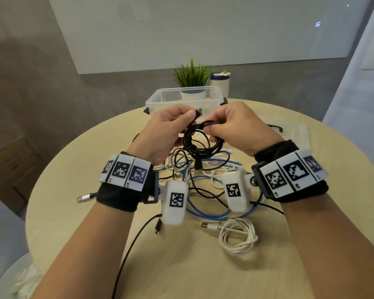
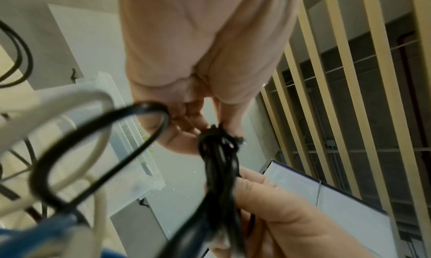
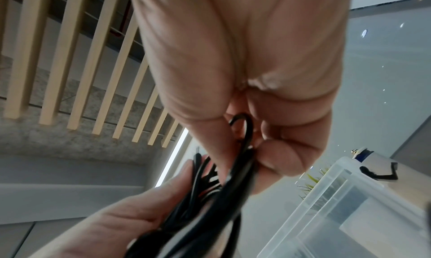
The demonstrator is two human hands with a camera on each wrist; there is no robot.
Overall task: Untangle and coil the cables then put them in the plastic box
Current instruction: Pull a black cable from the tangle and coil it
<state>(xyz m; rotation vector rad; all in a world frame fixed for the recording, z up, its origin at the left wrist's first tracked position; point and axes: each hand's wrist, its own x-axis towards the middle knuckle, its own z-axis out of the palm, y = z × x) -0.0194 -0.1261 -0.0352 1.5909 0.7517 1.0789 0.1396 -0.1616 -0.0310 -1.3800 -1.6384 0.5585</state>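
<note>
Clear glossy plastic box [image 1: 160, 98]; matt pale wood-look table [image 1: 181, 266]; black rubbery cable [image 1: 200, 139].

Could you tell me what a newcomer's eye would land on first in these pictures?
First, both hands raised mid-table, the left hand and the right hand gripping a coiled black cable. Beneath them sprawls a tangle of cables, with the plastic box waiting behind.

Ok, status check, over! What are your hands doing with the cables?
Both hands, left and right, gripping black coil, left pinching its plug end. Box open behind, no cables visible inside. Tangled pile on table underneath.
</note>
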